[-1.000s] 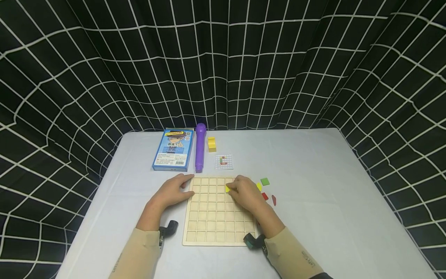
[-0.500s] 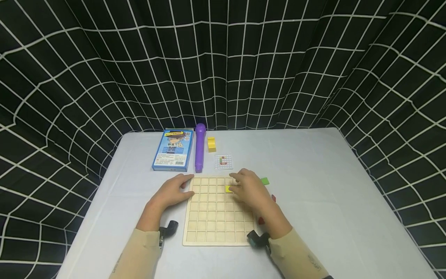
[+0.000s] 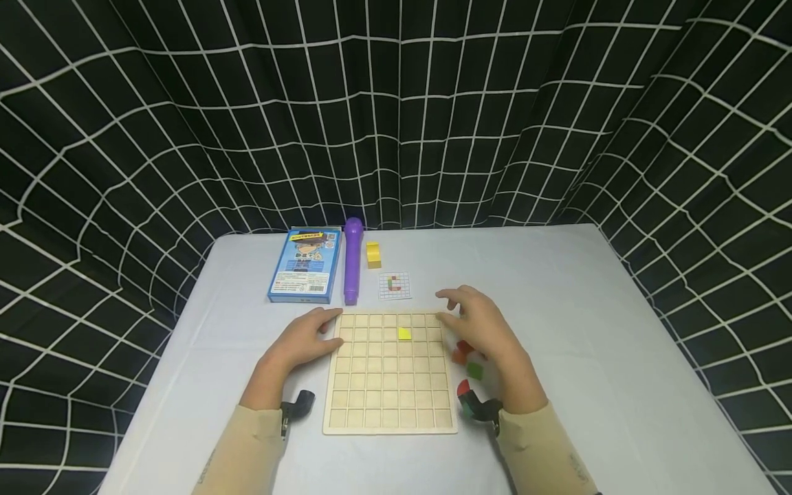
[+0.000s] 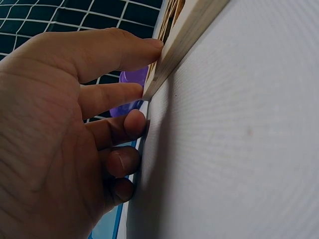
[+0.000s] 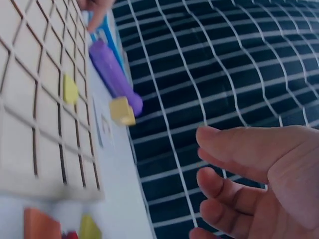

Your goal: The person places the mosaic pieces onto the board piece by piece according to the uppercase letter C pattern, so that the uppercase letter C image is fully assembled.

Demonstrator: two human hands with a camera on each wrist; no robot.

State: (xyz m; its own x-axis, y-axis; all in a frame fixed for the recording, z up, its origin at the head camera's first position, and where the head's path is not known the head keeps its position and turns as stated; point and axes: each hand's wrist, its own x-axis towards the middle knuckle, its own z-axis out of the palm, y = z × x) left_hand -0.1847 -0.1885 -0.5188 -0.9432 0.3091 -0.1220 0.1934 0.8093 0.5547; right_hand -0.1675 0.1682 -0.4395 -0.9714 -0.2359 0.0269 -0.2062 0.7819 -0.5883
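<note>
A wooden grid board (image 3: 365, 399) lies on the table, with one yellow square tile (image 3: 404, 334) in a cell of its second row from the back. My left hand (image 3: 301, 342) rests at the board's far left corner, thumb and forefinger touching the edge and the other fingers loosely bent. In the left wrist view, the thumb (image 4: 124, 50) lies against the wooden rim. My right hand (image 3: 485, 326) is raised beside the far right corner, fingers spread and nothing between them, as the right wrist view shows. Beneath and beside it lie several loose tiles, among them a green one (image 3: 474, 371).
Behind the board lie a small printed grid card (image 3: 394, 286), a yellow block (image 3: 374, 255), a purple microphone-shaped stick (image 3: 352, 265) and a blue box (image 3: 304, 265). A red piece (image 3: 463, 387) lies by the board's right edge. Black grid-patterned curtain surrounds the table.
My right hand has let go of the yellow tile, which stays in its cell, and has moved right, off the board. My left hand has kept its place.
</note>
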